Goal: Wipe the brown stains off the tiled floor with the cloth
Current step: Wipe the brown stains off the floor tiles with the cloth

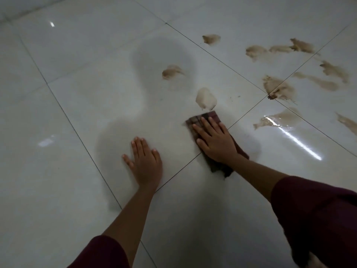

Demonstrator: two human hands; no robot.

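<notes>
So the right hand (pixel 215 141) is flat on the cloth (pixel 216 140), fingers straight and spread, pressing it down onto the tiled floor (pixel 77 113). It isn't curled round the cloth at all, just palm-down on top. The cloth is a dark brownish-red checked thing, folded, and it lies right over a grout line near the middle of the scene, with its far edge poking out past the fingertips and its near corner sticking out beside the wrist.

The left hand (pixel 144 161) is also open, palm flat on bare tile just to the left of the cloth, fingers straight, not touching it. It holds nothing. Both arms come in from the near side with dark maroon sleeves (pixel 318 213) pushed up the forearms.

Brown stains: the closest one is a pale blob (pixel 206 98) just beyond the cloth's far edge, very near it but I can't tell if they touch. Another smear (pixel 172 71) sits farther off and a bit left, and 1 more (pixel 211 39) farther still. The far right is the messy part, a whole cluster of brown streaks (pixel 280 88) spread over several tiles, plus a wet-looking patch (pixel 278 119) to the right of the cloth with a bright light glare running across it.

The floor is glossy and pale, with a soft shadow of the person falling across the middle tile.
</notes>
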